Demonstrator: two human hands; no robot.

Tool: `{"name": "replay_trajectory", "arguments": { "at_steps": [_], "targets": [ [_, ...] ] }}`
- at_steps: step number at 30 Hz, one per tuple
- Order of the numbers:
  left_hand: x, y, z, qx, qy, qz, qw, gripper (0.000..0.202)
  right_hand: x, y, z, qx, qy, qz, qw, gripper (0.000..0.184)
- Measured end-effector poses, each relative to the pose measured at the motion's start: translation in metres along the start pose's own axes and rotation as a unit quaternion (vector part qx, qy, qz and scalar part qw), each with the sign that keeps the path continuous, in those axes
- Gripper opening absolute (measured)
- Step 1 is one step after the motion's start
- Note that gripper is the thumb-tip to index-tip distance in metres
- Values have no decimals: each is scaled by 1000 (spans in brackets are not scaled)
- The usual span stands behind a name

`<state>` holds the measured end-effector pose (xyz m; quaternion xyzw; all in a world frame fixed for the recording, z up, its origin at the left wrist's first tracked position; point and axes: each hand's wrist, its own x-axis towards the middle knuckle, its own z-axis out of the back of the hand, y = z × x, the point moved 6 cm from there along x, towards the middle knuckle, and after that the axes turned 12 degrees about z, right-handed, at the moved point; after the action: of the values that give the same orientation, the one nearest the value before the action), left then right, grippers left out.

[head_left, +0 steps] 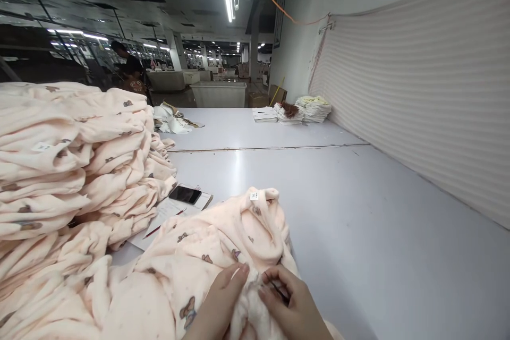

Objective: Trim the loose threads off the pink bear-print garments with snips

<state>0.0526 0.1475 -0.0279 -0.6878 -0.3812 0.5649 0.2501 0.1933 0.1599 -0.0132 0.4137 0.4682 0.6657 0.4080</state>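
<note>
A pale pink fleece garment (215, 239) with small brown bear prints lies bunched on the table in front of me. Its neckline, with a white label (254, 196), points away from me. My left hand (223, 297) is closed on a fold of the fabric, thumb on top. Close beside it, my right hand (289, 297) curls around small dark thread snips (279, 291), mostly hidden by the fingers. The right fingertips are at the same gathered fabric.
A tall heap of matching garments (79, 164) fills the left side. Between it and me lie a phone (185, 194), a red pencil (164, 224) and papers (159, 218). Folded cloth stacks (313, 110) stand at the table's far end. A person (129, 66) stands in the left background.
</note>
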Motion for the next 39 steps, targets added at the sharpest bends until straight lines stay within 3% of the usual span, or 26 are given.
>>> {"name": "replay_trajectory", "arguments": {
  "at_steps": [2,5,11,14,17,20,25,29,33,39],
  "targets": [
    [0,2,-2,-86,36,36,995,35,7,7,0,0,31,5,999,10],
    [-1,2,-8,-138,77,51,986,35,14,23,6,-59,17,72,995,12],
    [1,7,-7,-94,93,30,991,39,8,30,-5,-233,-17,208,950,20],
    [-4,1,-4,-49,80,-34,995,39,4,26,-7,-249,-37,244,936,20],
    [-13,-13,-5,128,36,-148,980,28,1,22,-6,-253,-63,256,931,9],
    [-12,-14,-7,240,-3,-164,957,31,-3,21,-8,-239,-98,272,927,10],
    [6,6,-6,113,47,-81,989,38,-7,9,-8,-149,-160,186,958,19],
    [8,13,-7,9,78,-35,996,40,-3,8,2,-78,-80,111,987,14],
    [3,12,-7,-30,86,-37,995,37,-2,23,19,-122,31,101,987,25],
    [11,24,-4,-11,93,-51,994,37,-1,36,21,-162,56,116,978,26]
  ]
}}
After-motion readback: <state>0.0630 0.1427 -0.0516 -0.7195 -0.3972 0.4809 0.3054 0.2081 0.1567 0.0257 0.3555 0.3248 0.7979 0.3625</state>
